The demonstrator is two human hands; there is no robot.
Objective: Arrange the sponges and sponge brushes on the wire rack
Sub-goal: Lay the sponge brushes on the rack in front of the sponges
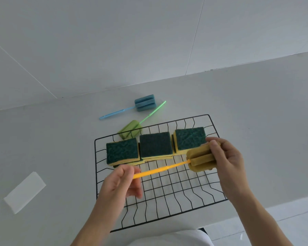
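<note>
A black wire rack (167, 190) lies on the white counter. Three stacks of green-topped yellow sponges stand in a row along its far side: left (122, 152), middle (155, 145), right (189, 138). Both hands hold an orange sponge brush (200, 159) above the rack. My left hand (122, 181) pinches the end of its orange handle. My right hand (226, 160) grips its yellow foam head. A green sponge brush (131, 130) lies just beyond the rack's far left corner. A blue sponge brush (144, 102) rests farther back on the counter.
A white flat rectangular piece (25, 191) lies on the counter to the left of the rack. The wall meets the counter behind the brushes. The counter's front edge runs just below the rack, with tiled floor at lower right.
</note>
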